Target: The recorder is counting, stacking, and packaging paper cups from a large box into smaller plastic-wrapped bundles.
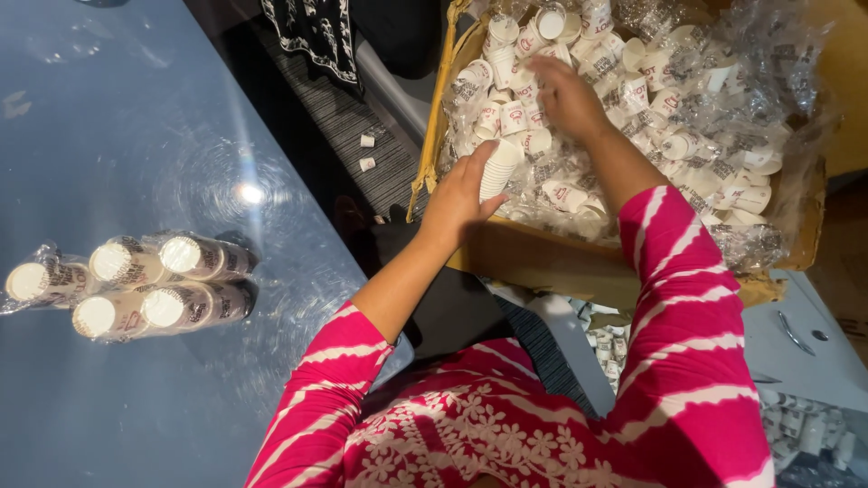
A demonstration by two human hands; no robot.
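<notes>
- Left hand (pixel 455 201): fingers clamped on stack of cups (pixel 498 170), at box's near-left edge; keep stack straight.
- Right hand (pixel 565 95): fingers curled, reaching into loose cups (pixel 633 90), far in box (pixel 542 262); pick singly.

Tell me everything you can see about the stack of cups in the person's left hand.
The stack of cups is a short column of small white paper cups nested one inside another. It looks plain white here; any print is hidden. It tilts, the top end pointing up and to the right. The left hand grips its lower part, with fingers wrapped around it. It is held above the near edge of the cardboard box, close to the loose cups inside.
</notes>
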